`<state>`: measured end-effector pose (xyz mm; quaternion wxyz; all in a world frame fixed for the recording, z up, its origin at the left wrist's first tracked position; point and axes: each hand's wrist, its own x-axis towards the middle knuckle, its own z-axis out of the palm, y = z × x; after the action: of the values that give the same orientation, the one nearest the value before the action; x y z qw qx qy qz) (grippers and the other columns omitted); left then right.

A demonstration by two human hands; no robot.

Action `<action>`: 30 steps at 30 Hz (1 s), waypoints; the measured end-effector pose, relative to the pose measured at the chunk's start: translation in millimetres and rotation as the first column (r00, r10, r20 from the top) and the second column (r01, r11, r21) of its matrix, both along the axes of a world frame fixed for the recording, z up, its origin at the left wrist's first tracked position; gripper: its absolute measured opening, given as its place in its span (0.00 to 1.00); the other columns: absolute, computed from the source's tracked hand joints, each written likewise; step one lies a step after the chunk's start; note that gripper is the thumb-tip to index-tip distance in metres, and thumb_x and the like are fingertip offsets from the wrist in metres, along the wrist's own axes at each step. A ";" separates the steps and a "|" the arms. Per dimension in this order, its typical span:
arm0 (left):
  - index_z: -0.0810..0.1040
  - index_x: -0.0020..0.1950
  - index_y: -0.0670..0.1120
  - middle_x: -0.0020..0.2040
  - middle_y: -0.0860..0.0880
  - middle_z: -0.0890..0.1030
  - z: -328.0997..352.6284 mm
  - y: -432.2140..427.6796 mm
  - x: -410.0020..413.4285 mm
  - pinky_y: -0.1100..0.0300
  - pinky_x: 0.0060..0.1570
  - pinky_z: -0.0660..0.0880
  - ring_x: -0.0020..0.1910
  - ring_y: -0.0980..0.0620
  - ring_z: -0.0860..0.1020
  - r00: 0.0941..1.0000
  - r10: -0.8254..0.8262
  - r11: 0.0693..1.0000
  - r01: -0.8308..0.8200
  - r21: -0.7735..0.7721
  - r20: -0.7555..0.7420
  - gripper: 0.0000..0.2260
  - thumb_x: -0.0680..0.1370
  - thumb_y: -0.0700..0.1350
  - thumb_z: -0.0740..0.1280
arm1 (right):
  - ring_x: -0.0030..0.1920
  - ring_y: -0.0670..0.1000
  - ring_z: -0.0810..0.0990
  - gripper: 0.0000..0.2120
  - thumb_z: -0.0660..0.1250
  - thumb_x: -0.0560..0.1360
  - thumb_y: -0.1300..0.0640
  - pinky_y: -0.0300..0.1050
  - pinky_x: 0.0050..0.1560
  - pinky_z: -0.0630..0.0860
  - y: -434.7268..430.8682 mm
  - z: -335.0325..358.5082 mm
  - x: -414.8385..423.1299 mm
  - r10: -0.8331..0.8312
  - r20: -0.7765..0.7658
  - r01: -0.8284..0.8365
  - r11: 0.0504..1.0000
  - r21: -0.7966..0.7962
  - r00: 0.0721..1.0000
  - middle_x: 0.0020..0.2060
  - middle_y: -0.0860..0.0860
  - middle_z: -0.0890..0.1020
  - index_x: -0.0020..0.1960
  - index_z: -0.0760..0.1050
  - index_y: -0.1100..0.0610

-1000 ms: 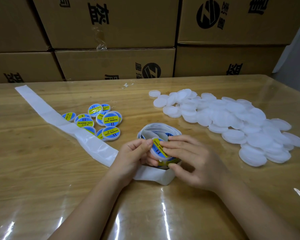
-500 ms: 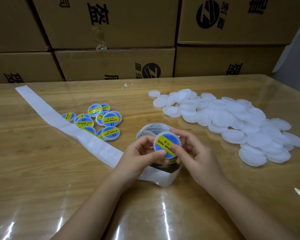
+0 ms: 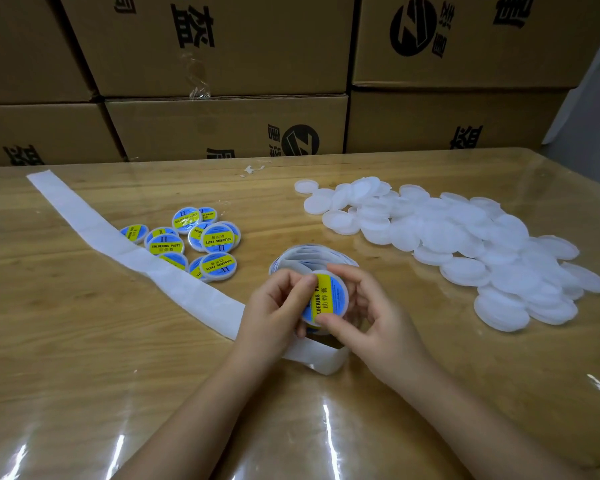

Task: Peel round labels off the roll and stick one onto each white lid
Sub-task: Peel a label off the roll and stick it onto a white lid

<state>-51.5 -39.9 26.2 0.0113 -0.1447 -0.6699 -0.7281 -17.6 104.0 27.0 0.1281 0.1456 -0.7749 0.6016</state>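
White plastic shows only at the rim of the lid [image 3: 332, 292] held in front of me, its blue-and-yellow label [image 3: 323, 301] facing up at me; my left grip [image 3: 278, 313] pinches its left edge with the thumb laid on the yellow band, and my right grip [image 3: 378, 323] curls round its right side, thumb tip on the lower rim. Just behind it the label roll [image 3: 312, 255] stands on the tabletop [image 3: 84, 341], its bare backing strip [image 3: 118, 244] trailing far left; labelled lids [image 3: 208, 244] lie beside that strip, and unlabelled white lids [image 3: 465, 244] are heaped to my right.
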 end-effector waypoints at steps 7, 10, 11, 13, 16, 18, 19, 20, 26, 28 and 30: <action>0.73 0.43 0.50 0.33 0.59 0.77 -7.3 3.6 4.2 0.69 0.32 0.70 0.32 0.62 0.73 0.992 -0.002 0.994 -0.013 -0.113 -0.129 0.10 0.73 0.54 0.68 | 0.38 0.47 0.81 0.12 0.65 0.73 0.54 0.36 0.38 0.77 -0.4 0.8 -1.4 -0.050 -0.039 0.045 0.994 -0.104 0.998 0.41 0.49 0.82 0.55 0.75 0.42; 0.74 0.52 0.55 0.42 0.60 0.81 -5.0 4.6 9.3 0.69 0.37 0.74 0.39 0.63 0.79 0.980 -0.103 0.986 0.079 -0.147 -0.168 0.13 0.70 0.50 0.72 | 0.39 0.46 0.83 0.10 0.63 0.76 0.53 0.34 0.38 0.77 1.8 0.9 -1.7 -0.102 -0.061 0.093 0.986 -0.137 0.993 0.41 0.49 0.83 0.52 0.76 0.39; 0.74 0.54 0.56 0.44 0.59 0.81 -4.0 4.3 9.8 0.68 0.36 0.75 0.40 0.62 0.79 0.980 -0.113 0.987 0.091 -0.131 -0.166 0.14 0.71 0.48 0.72 | 0.39 0.46 0.83 0.11 0.62 0.76 0.54 0.34 0.38 0.77 2.1 0.9 -1.9 -0.103 -0.060 0.093 0.985 -0.148 0.993 0.41 0.49 0.83 0.52 0.76 0.39; 0.76 0.55 0.59 0.45 0.58 0.81 -1.8 2.9 9.7 0.66 0.34 0.76 0.40 0.60 0.80 0.981 -0.107 0.990 0.091 -0.103 -0.160 0.14 0.71 0.49 0.71 | 0.37 0.46 0.83 0.10 0.62 0.76 0.55 0.36 0.37 0.78 2.1 0.5 -3.0 -0.071 -0.040 0.063 0.981 -0.181 0.997 0.42 0.48 0.83 0.52 0.76 0.41; 0.77 0.54 0.62 0.45 0.56 0.82 -1.1 1.2 7.9 0.65 0.32 0.76 0.39 0.59 0.79 0.984 -0.073 0.994 0.059 -0.089 -0.163 0.13 0.72 0.50 0.70 | 0.41 0.49 0.83 0.13 0.65 0.73 0.56 0.41 0.40 0.79 2.5 -0.3 -5.0 -0.005 0.004 0.006 0.981 -0.194 1.000 0.45 0.50 0.83 0.55 0.75 0.43; 0.79 0.54 0.60 0.44 0.55 0.82 -1.5 0.2 6.0 0.65 0.31 0.75 0.36 0.58 0.79 0.987 -0.057 0.997 0.048 -0.063 -0.149 0.11 0.74 0.47 0.68 | 0.45 0.50 0.83 0.17 0.67 0.71 0.57 0.48 0.46 0.80 3.5 -1.3 -5.6 0.012 0.011 -0.011 0.989 -0.145 1.000 0.47 0.49 0.83 0.58 0.73 0.43; 0.79 0.54 0.59 0.43 0.54 0.82 -1.7 -0.2 4.8 0.64 0.30 0.75 0.34 0.57 0.78 0.988 -0.055 0.997 0.046 -0.064 -0.143 0.10 0.75 0.47 0.67 | 0.46 0.51 0.82 0.19 0.68 0.71 0.57 0.48 0.48 0.79 3.8 -1.5 -5.5 0.018 0.012 -0.016 0.993 -0.114 1.000 0.48 0.49 0.82 0.59 0.72 0.43; 0.79 0.55 0.58 0.43 0.53 0.82 -1.9 -0.8 4.1 0.63 0.31 0.75 0.33 0.55 0.78 0.989 -0.056 0.996 0.046 -0.073 -0.139 0.10 0.75 0.48 0.67 | 0.47 0.51 0.82 0.20 0.68 0.70 0.57 0.48 0.50 0.79 4.0 -1.3 -5.4 0.023 0.013 -0.022 0.995 -0.094 1.000 0.49 0.48 0.82 0.60 0.72 0.43; 0.79 0.54 0.54 0.35 0.52 0.80 -1.4 -1.8 3.4 0.66 0.30 0.72 0.25 0.55 0.74 0.988 -0.034 0.993 0.015 -0.120 -0.151 0.08 0.77 0.49 0.63 | 0.40 0.49 0.83 0.15 0.66 0.73 0.58 0.44 0.44 0.79 6.1 1.2 -5.4 0.044 -0.010 -0.045 0.990 -0.134 0.999 0.41 0.46 0.83 0.58 0.73 0.45; 0.79 0.53 0.55 0.34 0.52 0.79 -1.1 -1.3 4.2 0.65 0.29 0.71 0.25 0.55 0.73 0.989 -0.009 0.990 -0.012 -0.139 -0.150 0.08 0.77 0.51 0.62 | 0.35 0.48 0.82 0.12 0.64 0.75 0.59 0.38 0.40 0.78 5.3 1.3 -4.7 0.041 -0.013 -0.043 0.985 -0.170 0.999 0.38 0.47 0.83 0.56 0.74 0.48; 0.79 0.51 0.56 0.36 0.56 0.80 -0.5 -0.7 5.1 0.66 0.28 0.71 0.28 0.58 0.74 0.984 0.020 0.984 -0.051 -0.173 -0.178 0.08 0.78 0.51 0.61 | 0.31 0.47 0.80 0.08 0.63 0.76 0.59 0.37 0.36 0.76 4.6 0.2 -4.1 0.031 -0.008 -0.032 0.980 -0.196 0.999 0.35 0.49 0.82 0.54 0.74 0.51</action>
<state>-46.3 -40.5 25.7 0.0704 -0.1969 -0.7306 -0.6500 -21.6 108.6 27.2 0.1339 0.1461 -0.7092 0.6766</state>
